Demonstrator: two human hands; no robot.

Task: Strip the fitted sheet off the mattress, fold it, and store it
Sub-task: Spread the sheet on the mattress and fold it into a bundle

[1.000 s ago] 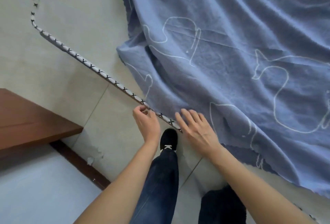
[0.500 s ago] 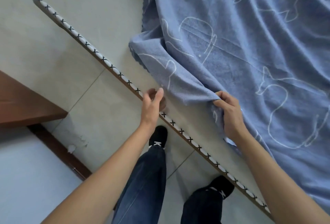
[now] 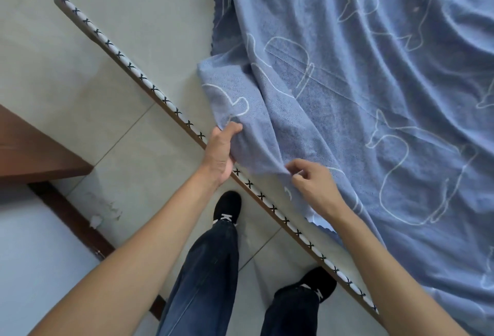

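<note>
Blue cloth is gathered under the curled fingers (image 3: 230,129) of the left hand (image 3: 220,151), which grips a bunched fold at the near corner. Most of those fingers are tucked beneath the fabric and cannot be seen. A second fold just beside it is pinched between thumb and fingertips (image 3: 294,168) of the right hand (image 3: 312,186), whose other fingers are loosely curled. The two grips are set close together, probably so that the loosened corner can be lifted as one bundle and drawn back across the bed.

From the hands the fitted sheet (image 3: 347,95) spreads up and to the right, wrinkled, with pale outline drawings on it. It lies on the mattress (image 3: 160,28), but the near-left part of the pale mattress top is already laid bare. The cross-stitched piping (image 3: 165,100) along the edge is exposed, so the stripping is judged to be at an early stage.

A scalloped hem is glimpsed below the right wrist, while any elastic is lost inside the folds. The far side of the sheet is cut off by the frame, so it cannot be told whether the other corners are hooked on. A brown wooden piece of furniture (image 3: 32,148) is only partly seen at the left. Dark shoes (image 3: 227,207) are planted on the tiled floor (image 3: 128,164) beside the bed.
</note>
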